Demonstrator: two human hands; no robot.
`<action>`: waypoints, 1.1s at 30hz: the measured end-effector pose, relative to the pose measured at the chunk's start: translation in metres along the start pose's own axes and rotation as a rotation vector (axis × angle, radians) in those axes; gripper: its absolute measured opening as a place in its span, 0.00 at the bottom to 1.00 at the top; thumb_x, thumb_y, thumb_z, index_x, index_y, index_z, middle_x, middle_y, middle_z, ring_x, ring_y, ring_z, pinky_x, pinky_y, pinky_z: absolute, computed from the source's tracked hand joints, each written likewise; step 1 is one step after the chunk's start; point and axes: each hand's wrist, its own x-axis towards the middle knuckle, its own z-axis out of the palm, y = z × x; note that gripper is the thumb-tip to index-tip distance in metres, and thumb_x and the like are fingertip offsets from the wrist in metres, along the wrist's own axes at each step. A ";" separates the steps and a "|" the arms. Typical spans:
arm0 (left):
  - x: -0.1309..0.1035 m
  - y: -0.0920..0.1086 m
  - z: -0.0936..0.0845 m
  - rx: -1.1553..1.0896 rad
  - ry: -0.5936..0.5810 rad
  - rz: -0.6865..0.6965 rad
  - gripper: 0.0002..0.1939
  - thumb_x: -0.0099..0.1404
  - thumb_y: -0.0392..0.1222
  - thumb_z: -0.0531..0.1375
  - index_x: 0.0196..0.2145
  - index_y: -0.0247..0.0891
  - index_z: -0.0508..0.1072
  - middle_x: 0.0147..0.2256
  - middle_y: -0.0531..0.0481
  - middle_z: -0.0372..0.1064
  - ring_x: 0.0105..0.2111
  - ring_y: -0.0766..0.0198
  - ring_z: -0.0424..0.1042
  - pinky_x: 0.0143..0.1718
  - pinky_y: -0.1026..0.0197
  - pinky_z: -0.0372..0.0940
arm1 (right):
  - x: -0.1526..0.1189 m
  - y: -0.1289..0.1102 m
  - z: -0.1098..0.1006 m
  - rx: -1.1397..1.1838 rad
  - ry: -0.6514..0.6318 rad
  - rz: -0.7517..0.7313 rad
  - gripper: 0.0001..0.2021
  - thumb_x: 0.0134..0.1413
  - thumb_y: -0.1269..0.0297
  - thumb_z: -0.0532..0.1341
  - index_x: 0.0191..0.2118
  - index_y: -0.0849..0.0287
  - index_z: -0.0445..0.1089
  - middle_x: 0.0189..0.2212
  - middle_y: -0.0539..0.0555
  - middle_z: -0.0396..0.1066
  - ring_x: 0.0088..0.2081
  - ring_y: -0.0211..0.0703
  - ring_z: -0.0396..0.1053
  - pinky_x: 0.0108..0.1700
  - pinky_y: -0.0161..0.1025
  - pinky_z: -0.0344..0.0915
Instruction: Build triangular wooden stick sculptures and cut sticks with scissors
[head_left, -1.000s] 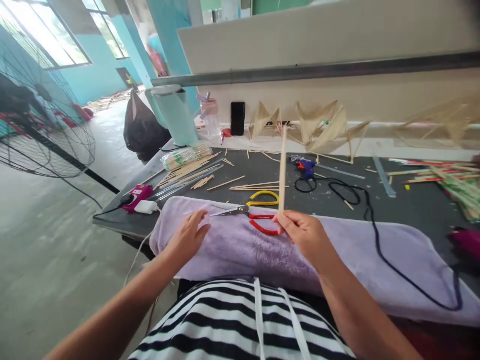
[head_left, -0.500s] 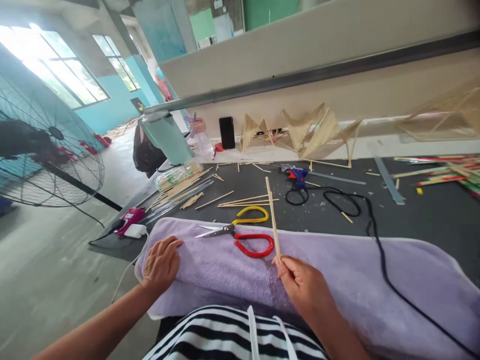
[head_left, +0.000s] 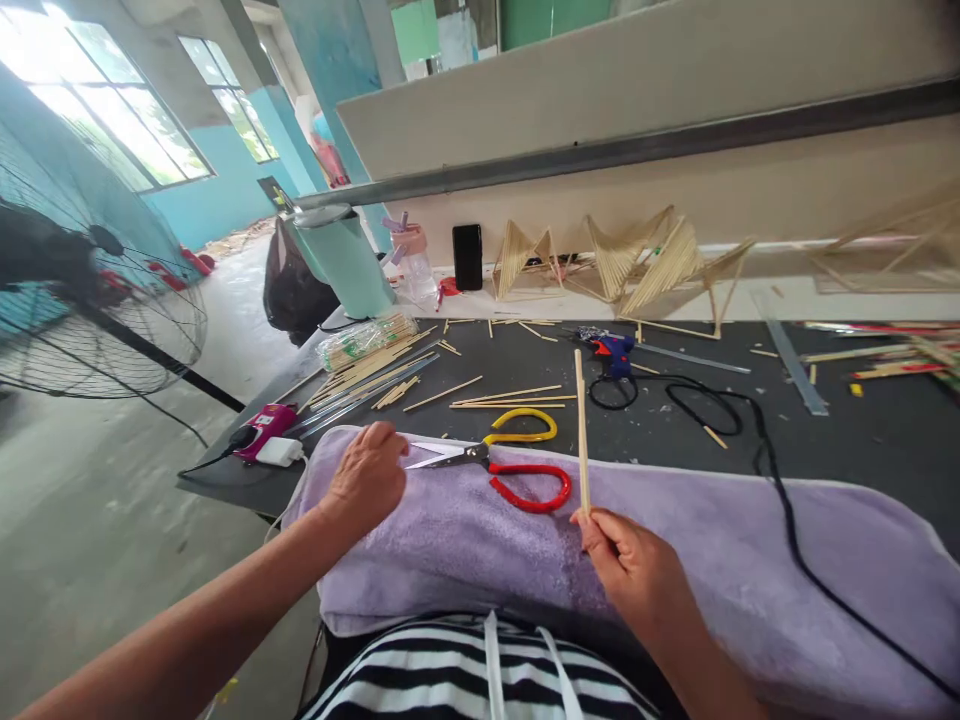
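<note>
My right hand (head_left: 637, 565) is closed around the lower end of a thin bundle of wooden sticks (head_left: 582, 430), which stands nearly upright above the towel. My left hand (head_left: 367, 475) is over the left part of the lilac towel (head_left: 465, 550), knuckles up. Its fingers are bent downward and partly hidden, close to the scissors' tips; whether they touch them I cannot make out. Between my hands the scissors (head_left: 476, 455), with one yellow and one red handle, lie with parted blades across the towel's far edge.
Loose sticks (head_left: 514, 400) and a blue glue gun (head_left: 616, 352) with a black cord lie on the dark table (head_left: 675, 430). Stick frameworks (head_left: 645, 265) and a phone (head_left: 467, 257) stand along the back. A pink power adapter (head_left: 266, 430) is at left, beyond it a fan (head_left: 97, 290).
My left hand has lifted from the towel and moved right and away from me, toward the scissors' tips. My right hand still holds the sticks, now more upright. The view has shifted slightly.
</note>
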 end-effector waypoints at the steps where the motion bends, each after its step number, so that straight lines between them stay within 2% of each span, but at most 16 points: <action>1: 0.014 0.010 -0.003 -0.084 0.068 0.051 0.13 0.50 0.26 0.52 0.32 0.38 0.68 0.36 0.45 0.64 0.38 0.56 0.65 0.42 0.53 0.64 | 0.000 -0.001 0.000 -0.019 0.017 0.010 0.17 0.63 0.59 0.49 0.31 0.57 0.72 0.26 0.52 0.75 0.27 0.40 0.73 0.30 0.32 0.65; 4: 0.043 0.030 -0.003 -0.375 0.249 0.188 0.13 0.50 0.24 0.51 0.31 0.39 0.65 0.34 0.47 0.63 0.38 0.59 0.64 0.42 0.55 0.63 | 0.000 -0.006 0.000 -0.064 0.071 0.054 0.15 0.62 0.59 0.51 0.32 0.57 0.73 0.26 0.51 0.75 0.28 0.39 0.73 0.31 0.32 0.66; 6: 0.049 0.031 0.006 -0.532 0.299 0.237 0.13 0.51 0.23 0.50 0.30 0.39 0.63 0.32 0.48 0.62 0.37 0.60 0.64 0.41 0.56 0.63 | 0.000 -0.008 0.000 -0.090 0.103 0.081 0.14 0.61 0.60 0.53 0.33 0.58 0.73 0.26 0.51 0.75 0.28 0.39 0.73 0.31 0.32 0.66; 11: 0.044 0.015 0.034 -0.786 0.235 0.272 0.12 0.54 0.23 0.50 0.29 0.38 0.63 0.32 0.49 0.62 0.35 0.63 0.63 0.37 0.59 0.62 | -0.001 -0.006 0.003 -0.133 0.125 0.084 0.12 0.60 0.62 0.54 0.32 0.57 0.73 0.24 0.50 0.74 0.29 0.38 0.74 0.32 0.32 0.67; 17: 0.051 0.015 0.037 -0.921 0.148 0.317 0.12 0.54 0.21 0.49 0.26 0.38 0.61 0.29 0.51 0.61 0.31 0.66 0.62 0.32 0.63 0.61 | 0.002 -0.012 0.006 -0.151 0.156 0.123 0.12 0.60 0.62 0.54 0.31 0.57 0.73 0.23 0.49 0.73 0.27 0.37 0.72 0.32 0.32 0.66; 22: 0.054 0.013 0.037 -0.883 0.142 0.317 0.12 0.56 0.23 0.50 0.25 0.38 0.62 0.29 0.51 0.62 0.30 0.67 0.63 0.31 0.63 0.62 | 0.005 -0.017 0.004 -0.105 0.152 0.202 0.15 0.61 0.60 0.53 0.27 0.57 0.71 0.24 0.49 0.73 0.28 0.38 0.72 0.33 0.32 0.65; 27: 0.057 0.003 0.043 -0.686 0.262 0.212 0.10 0.56 0.26 0.51 0.25 0.40 0.64 0.29 0.50 0.64 0.31 0.65 0.66 0.33 0.59 0.65 | 0.005 -0.017 -0.003 0.053 0.062 0.202 0.15 0.61 0.60 0.52 0.28 0.58 0.72 0.24 0.51 0.73 0.27 0.39 0.71 0.31 0.33 0.65; 29: 0.060 0.003 0.048 -0.594 0.287 0.202 0.09 0.56 0.27 0.52 0.24 0.40 0.65 0.28 0.50 0.64 0.30 0.64 0.67 0.33 0.59 0.66 | 0.003 -0.016 -0.006 0.134 0.035 0.183 0.14 0.61 0.60 0.52 0.33 0.58 0.73 0.25 0.51 0.73 0.27 0.39 0.71 0.31 0.33 0.66; 33: 0.066 0.006 0.056 -0.447 0.356 0.188 0.09 0.55 0.28 0.53 0.24 0.40 0.66 0.27 0.50 0.65 0.31 0.63 0.68 0.34 0.59 0.66 | 0.000 -0.014 -0.014 0.228 -0.013 0.170 0.15 0.62 0.60 0.52 0.32 0.58 0.73 0.25 0.51 0.73 0.27 0.39 0.71 0.31 0.32 0.66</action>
